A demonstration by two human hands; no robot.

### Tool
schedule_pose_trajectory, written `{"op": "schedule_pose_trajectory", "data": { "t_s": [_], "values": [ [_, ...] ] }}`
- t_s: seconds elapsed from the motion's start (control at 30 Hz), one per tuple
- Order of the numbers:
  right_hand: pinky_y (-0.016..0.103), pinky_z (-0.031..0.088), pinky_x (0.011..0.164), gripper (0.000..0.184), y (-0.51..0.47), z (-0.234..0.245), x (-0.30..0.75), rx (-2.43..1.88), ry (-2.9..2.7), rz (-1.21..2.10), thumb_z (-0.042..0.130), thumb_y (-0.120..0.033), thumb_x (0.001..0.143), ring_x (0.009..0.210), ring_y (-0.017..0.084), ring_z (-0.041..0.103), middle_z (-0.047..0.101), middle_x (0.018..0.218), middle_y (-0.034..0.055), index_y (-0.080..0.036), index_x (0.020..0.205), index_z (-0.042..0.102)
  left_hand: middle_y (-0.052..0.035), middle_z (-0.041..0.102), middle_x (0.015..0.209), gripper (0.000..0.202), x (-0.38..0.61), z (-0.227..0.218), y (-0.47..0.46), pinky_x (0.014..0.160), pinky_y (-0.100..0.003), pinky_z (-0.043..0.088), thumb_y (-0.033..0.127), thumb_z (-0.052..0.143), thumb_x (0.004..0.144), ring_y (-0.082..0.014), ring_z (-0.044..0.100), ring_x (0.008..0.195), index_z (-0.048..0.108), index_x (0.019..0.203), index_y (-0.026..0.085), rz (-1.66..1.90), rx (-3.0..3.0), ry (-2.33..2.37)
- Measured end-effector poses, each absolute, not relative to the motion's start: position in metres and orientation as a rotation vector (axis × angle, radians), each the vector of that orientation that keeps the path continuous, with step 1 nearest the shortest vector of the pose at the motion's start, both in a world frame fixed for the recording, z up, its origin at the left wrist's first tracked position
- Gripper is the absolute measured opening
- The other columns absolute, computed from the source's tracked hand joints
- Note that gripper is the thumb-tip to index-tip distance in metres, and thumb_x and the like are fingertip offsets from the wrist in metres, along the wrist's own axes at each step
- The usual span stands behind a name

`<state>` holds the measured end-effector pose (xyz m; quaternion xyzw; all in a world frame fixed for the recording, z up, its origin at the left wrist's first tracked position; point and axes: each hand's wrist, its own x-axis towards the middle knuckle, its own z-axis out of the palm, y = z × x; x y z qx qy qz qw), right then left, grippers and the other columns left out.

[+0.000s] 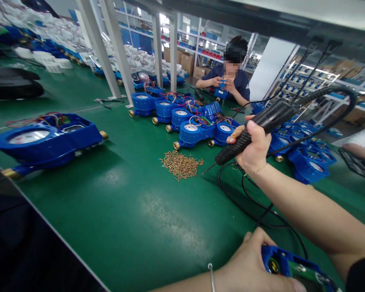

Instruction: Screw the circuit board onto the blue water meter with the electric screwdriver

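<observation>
Meter [295,269], blue, perhaps open-cased.

Right hand [255,148] raised, fingers clenched; left hand [249,263] low, fingers curled.

One black electric screwdriver [255,134], one heap of brass screws [181,164], five blue water meters [197,130] in a row mid-desk, one larger-looking blue meter [45,140] at left, one part-open meter [295,269] at the bottom edge, one seated co-worker [229,79].
</observation>
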<state>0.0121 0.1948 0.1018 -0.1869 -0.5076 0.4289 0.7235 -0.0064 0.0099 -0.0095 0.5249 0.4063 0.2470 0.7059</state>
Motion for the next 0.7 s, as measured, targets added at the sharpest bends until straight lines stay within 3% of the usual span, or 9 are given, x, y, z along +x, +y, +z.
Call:
{"op": "schedule_pose_trajectory", "data": {
  "t_s": [0.17, 0.27, 0.4, 0.53, 0.7],
  "values": [
    [0.026, 0.048, 0.046, 0.028, 0.179, 0.131, 0.043, -0.430, -1.059, 0.916, 0.059, -0.043, 0.076, 0.042, 0.013, 0.052, 0.056, 0.052, -0.0051, -0.021, 0.092, 0.050, -0.0025, 0.058, 0.097, 0.077, -0.013, 0.002, 0.007, 0.073, -0.031, 0.043, 0.062, 0.086, 0.045, -0.0193, 0.050, 0.086, 0.057, 0.102, 0.020, 0.621, 1.126, 0.891],
    [0.026, 0.047, 0.047, 0.027, 0.161, 0.154, 0.067, -0.429, -0.998, 0.905, 0.058, -0.042, 0.075, 0.042, 0.012, 0.049, 0.055, 0.052, -0.0040, -0.021, 0.090, 0.052, -0.0034, 0.059, 0.093, 0.063, -0.015, 0.012, 0.012, 0.072, -0.030, 0.043, 0.067, 0.074, 0.064, -0.0173, 0.052, 0.082, 0.056, 0.099, 0.017, 0.813, 1.124, 0.981],
    [0.027, 0.045, 0.047, 0.024, 0.133, 0.181, 0.100, -0.410, -0.988, 0.824, 0.050, -0.040, 0.078, 0.044, 0.012, 0.049, 0.054, 0.052, -0.0023, -0.020, 0.088, 0.056, -0.0094, 0.055, 0.109, 0.049, -0.021, 0.022, 0.028, 0.081, -0.032, 0.045, 0.057, 0.051, 0.090, -0.0166, 0.054, 0.089, 0.046, 0.115, 0.016, 1.069, 1.091, 1.117],
    [0.026, 0.044, 0.046, 0.026, 0.108, 0.197, 0.127, -0.404, -0.961, 0.754, 0.044, -0.039, 0.083, 0.045, 0.012, 0.050, 0.053, 0.053, -0.0017, -0.018, 0.085, 0.058, -0.0114, 0.051, 0.126, 0.047, -0.028, 0.024, 0.044, 0.093, -0.034, 0.044, 0.042, 0.059, 0.089, -0.0186, 0.054, 0.105, 0.044, 0.127, 0.019, 1.331, 1.151, 1.135],
    [0.025, 0.043, 0.044, 0.033, 0.084, 0.202, 0.144, -0.448, -0.911, 0.752, 0.040, -0.044, 0.085, 0.044, 0.011, 0.047, 0.052, 0.053, -0.0019, -0.017, 0.083, 0.058, -0.0079, 0.063, 0.112, 0.040, -0.030, 0.024, 0.050, 0.090, -0.031, 0.048, 0.039, 0.063, 0.086, -0.0186, 0.061, 0.099, 0.058, 0.121, 0.020, 1.496, 1.253, 1.055]
  ]
}}
